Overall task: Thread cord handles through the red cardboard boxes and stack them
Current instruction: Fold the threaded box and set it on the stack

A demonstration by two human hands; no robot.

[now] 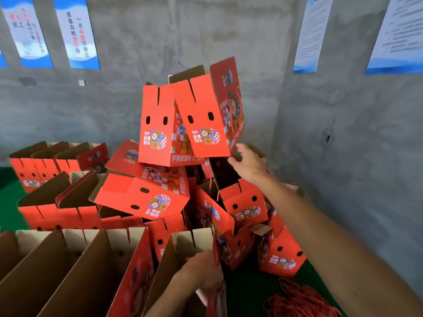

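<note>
Left hand (203,268) blurred, gripped box edge (216,252), apparently. Right hand (248,162) reached up, fingers loosely spread, touching top box (206,115) on pile.

boxes (206,124): red, checkered print | cords (302,303): red | wall (320,133): grey

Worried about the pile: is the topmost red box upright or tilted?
Tilted: topmost red box leans left against its neighbour; right hand touches its lower corner.

Soft, even daylight, no hard shadows or glare. The left hand (203,268) at 6 o'clock smears with motion; wall posters (77,33) bend at the edges.
</note>
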